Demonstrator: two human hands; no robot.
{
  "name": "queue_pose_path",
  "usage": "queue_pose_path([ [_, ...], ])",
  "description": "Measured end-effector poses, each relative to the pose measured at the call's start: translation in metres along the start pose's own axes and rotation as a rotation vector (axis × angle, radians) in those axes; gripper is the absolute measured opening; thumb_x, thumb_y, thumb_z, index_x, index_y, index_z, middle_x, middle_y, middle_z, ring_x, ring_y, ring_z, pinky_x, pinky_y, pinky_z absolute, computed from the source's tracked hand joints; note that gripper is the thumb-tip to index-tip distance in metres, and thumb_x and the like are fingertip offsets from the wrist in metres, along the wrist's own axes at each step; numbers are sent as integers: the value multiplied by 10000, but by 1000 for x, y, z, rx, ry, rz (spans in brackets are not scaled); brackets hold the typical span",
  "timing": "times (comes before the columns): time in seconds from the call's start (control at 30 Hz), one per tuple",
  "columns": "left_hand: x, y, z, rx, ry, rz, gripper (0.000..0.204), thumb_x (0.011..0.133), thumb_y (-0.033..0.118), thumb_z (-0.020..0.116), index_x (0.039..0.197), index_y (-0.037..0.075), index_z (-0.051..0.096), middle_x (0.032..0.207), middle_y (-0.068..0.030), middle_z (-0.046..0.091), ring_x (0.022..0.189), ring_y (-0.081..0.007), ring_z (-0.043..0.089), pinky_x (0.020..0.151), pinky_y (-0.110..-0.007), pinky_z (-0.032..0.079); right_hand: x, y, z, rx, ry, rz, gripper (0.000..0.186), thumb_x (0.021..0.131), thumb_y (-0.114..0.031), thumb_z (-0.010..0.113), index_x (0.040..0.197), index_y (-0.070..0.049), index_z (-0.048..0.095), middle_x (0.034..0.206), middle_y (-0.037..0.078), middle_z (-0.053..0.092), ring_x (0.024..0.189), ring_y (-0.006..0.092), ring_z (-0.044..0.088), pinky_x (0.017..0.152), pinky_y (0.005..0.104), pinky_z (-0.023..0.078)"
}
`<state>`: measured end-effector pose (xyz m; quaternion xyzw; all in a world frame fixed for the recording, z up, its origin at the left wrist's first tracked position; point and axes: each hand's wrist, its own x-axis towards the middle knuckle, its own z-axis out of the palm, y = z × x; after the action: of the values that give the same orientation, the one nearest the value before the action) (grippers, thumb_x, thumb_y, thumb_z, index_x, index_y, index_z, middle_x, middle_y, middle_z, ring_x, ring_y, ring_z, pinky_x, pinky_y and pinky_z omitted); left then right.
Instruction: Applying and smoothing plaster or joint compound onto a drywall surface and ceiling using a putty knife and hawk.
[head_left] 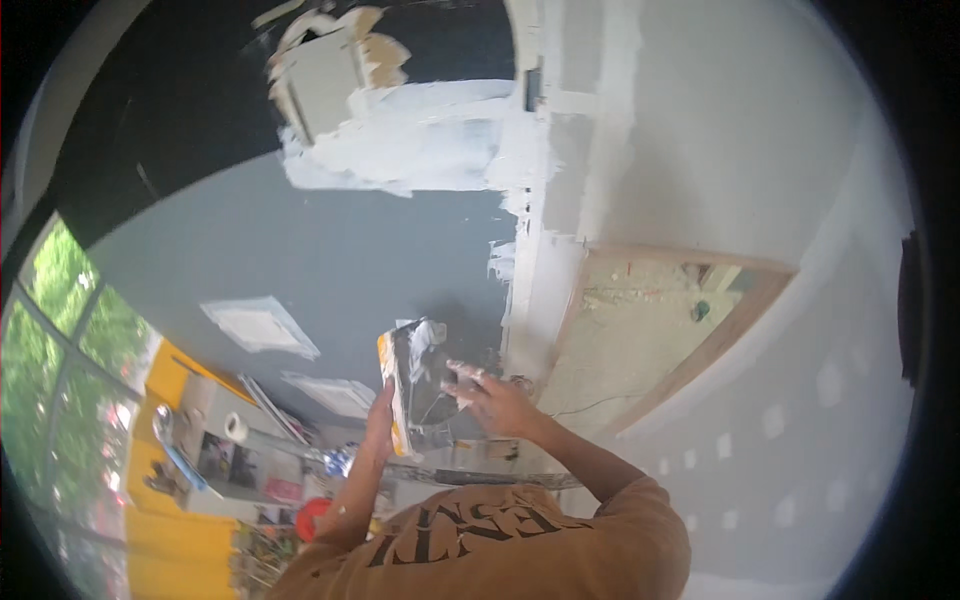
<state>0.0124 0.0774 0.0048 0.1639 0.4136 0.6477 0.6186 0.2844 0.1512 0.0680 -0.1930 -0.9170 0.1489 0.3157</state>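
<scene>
At far left, a window [60,390] with greenery beyond; next, a pale patch [262,327] on the grey wall [380,250]. The left grip [379,424] is closed round the near side of a flat tool [411,385], held out in front of the body, dark-faced, yellow and white along its edge. White filler [428,336] lies on its upper part. Assessed as light and stiff, probably slippery where smeared; best held by the cleaner edge. No label on it can be made out. Large dark lettering crosses the brown shirt [490,550], broken by folds. The right grip [497,404] is part-curled beside the tool, fingers smeared white; whether it holds anything cannot be told. Further right, a wood-framed opening [655,330]
</scene>
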Motion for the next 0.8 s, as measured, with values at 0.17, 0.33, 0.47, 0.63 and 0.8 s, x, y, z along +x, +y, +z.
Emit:
queue_pose_path([
  [0.17, -25, 33, -19, 86, -45, -23, 537, 1050, 434, 511, 1376, 7, 531, 1146, -108, 684, 969, -197, 698, 840, -357, 595, -1, 15, 16, -170, -119, -77, 576, 895, 12, 549, 1429, -202, 579, 1544, 125, 439, 1174, 350, 641, 942, 412, 564],
  [0.33, -68, 70, -46, -117, -19, 143, 536, 1045, 418, 528, 1383, 3, 505, 1197, -123, 659, 1029, -213, 676, 891, -378, 572, 29, 5, -1, -154, -15, 3, 512, 918, 9, 551, 1407, -140, 581, 1451, 149, 506, 1087, 327, 658, 866, 370, 558],
  [0.47, -100, 72, -72, -78, 150, 368, 524, 1077, 363, 477, 1424, -28, 447, 1264, -121, 627, 1107, -210, 640, 977, -370, 518, 14, -18, 29, 1185, -14, 644, 406, 979, -9, 521, 1384, -29, 538, 1082, 120, 638, 801, 178, 626, 693, 277, 511],
  [0.63, -132, 62, -105, 133, 564, 738, 451, 1087, 303, 466, 1373, -45, 489, 1258, -104, 604, 1116, -171, 569, 989, -331, 449, 17, -81, 79, 1752, -296, 1045, 349, 1016, -42, 487, 1361, 12, 509, 909, 95, 595, 711, 141, 548, 593, 263, 448],
  [0.8, -181, 57, -95, 547, 647, 735, 358, 1051, 235, 510, 1242, -66, 553, 1056, -87, 656, 969, -156, 565, 892, -330, 461, 59, -94, 140, 1941, -457, 925, 330, 1023, -57, 489, 1344, 19, 504, 909, 123, 587, 692, 145, 532, 574, 260, 434],
])
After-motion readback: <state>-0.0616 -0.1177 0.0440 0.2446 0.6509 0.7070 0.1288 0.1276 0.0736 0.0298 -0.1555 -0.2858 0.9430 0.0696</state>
